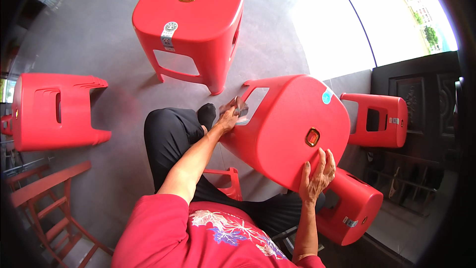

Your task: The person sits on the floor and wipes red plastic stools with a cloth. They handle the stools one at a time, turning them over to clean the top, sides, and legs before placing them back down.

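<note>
A red plastic stool (290, 129) lies tilted in front of me, its seat turned toward me. A blue round sticker (327, 96) is on the seat, and a gold-rimmed slot (312, 137) pierces it. My right hand (318, 176) rests on the seat near its lower edge, fingers spread. At the cut-out in the stool's side, my left hand (231, 117) is closed round a small greyish-brown thing, too blurred to name. Under the held stool, part of a smaller red stool (230, 184) shows between my legs.
Another red stool (191, 7) stands upright ahead. Nested red stools (44, 111) lie sideways at left, above a brown wooden chair (52, 208). Two more red stools, one (379, 119) beside a dark door (421, 104) and one (349, 206) nearer me, lie at right.
</note>
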A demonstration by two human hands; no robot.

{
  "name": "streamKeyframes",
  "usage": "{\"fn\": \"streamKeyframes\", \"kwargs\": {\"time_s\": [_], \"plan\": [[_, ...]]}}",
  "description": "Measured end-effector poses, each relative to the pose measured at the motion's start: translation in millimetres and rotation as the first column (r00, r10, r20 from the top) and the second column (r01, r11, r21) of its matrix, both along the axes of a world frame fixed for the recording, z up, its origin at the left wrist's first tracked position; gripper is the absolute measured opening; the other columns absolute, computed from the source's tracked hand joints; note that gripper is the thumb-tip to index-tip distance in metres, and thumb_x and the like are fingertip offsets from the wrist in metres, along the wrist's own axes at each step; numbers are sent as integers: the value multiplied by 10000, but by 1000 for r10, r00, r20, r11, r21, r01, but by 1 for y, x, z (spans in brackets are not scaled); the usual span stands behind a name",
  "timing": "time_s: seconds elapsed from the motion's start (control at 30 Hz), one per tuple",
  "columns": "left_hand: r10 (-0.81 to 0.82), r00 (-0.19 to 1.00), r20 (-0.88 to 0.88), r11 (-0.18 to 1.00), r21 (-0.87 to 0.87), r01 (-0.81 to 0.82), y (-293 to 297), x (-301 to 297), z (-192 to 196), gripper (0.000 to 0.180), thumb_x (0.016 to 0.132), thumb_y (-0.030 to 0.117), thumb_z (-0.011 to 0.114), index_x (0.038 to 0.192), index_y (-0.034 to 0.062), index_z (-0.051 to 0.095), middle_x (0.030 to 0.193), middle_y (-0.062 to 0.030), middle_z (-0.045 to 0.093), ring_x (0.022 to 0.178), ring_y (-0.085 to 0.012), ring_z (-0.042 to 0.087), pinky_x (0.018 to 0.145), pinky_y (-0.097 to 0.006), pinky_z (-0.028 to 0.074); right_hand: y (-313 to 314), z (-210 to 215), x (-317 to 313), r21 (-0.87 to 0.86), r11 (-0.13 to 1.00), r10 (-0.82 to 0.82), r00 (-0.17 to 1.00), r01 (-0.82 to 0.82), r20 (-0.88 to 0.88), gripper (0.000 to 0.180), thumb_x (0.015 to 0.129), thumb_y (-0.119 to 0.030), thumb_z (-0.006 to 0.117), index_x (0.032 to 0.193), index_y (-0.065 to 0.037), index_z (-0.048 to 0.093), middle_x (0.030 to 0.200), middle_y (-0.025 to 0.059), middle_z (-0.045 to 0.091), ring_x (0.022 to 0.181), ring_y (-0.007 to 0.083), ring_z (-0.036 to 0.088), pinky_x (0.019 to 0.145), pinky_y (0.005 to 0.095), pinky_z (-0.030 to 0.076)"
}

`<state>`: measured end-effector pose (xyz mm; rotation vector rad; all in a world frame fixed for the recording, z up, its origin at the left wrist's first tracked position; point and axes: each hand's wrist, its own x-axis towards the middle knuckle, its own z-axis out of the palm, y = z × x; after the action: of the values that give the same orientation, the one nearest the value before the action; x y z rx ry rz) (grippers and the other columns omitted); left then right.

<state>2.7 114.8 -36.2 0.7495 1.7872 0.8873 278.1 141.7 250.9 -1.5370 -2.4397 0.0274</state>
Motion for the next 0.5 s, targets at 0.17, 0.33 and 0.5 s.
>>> {"fn": "streamKeyframes", "kwargs": {"time_s": [0.17, 0.33, 0.5], "plan": [[37, 945, 324, 995, -98, -5, -25, -5, 75, 310, 914, 216, 507, 1189, 91, 575, 1046, -111, 648, 999, -230, 597, 852, -332, 465, -3, -3, 3, 23, 1000, -20, 999, 21, -39, 517, 825, -249, 617, 1308, -108, 498, 1374, 138, 425, 1281, 304, 378, 1046, 453, 274], [51, 678, 733, 983, 84, -164, -58, 4, 136, 289, 970, 270, 492, 1161, 65, 562, 881, -39, 613, 785, -124, 592, 719, -291, 498, -3, -3, 0, 56, 998, -13, 999, 15, -36, 502, 841, -234, 610, 1316, -124, 492, 1368, 124, 432, 1271, 302, 388, 1048, 449, 281], [9, 737, 676, 961, 198, -193, -49, 19, 233, 429, 987, 347, 471, 1369, 154, 448, 897, 30, 583, 758, -51, 529, 658, -197, 437, -2, -7, 2, 71, 997, -5, 1000, 4, 6, 521, 833, -280, 613, 1307, -104, 490, 1373, 144, 420, 1275, 321, 377, 1040, 467, 285]]}}
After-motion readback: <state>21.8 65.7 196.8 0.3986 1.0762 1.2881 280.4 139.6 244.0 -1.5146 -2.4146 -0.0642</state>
